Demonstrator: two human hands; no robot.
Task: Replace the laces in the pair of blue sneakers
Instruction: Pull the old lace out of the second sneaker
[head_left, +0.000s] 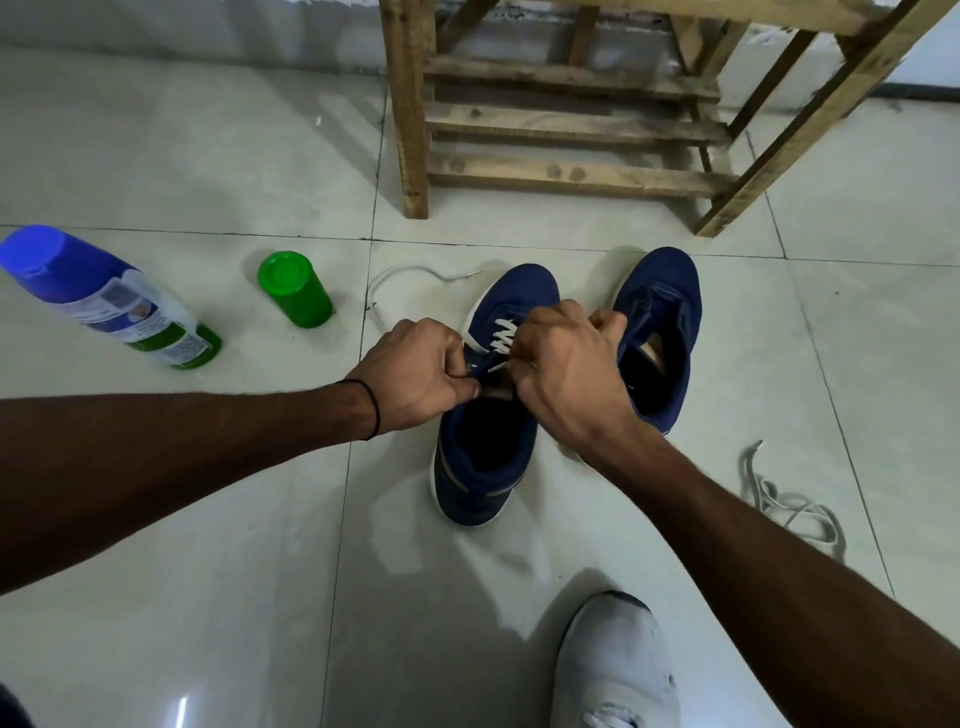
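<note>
Two blue sneakers stand on the tiled floor, toes pointing away from me. The left sneaker has a white lace threaded through its front eyelets. My left hand pinches the left eyelet flap of that shoe with curled fingers. My right hand grips the lace at the right side of the tongue; its fingertips are hidden. The right sneaker has no lace in it. A loose end of white lace trails over the floor left of the shoes.
A heap of grey laces lies at the right. A blue-capped spray can lies on its side at the left, a green cap near it. A wooden rack stands behind. My white shoe is at the bottom.
</note>
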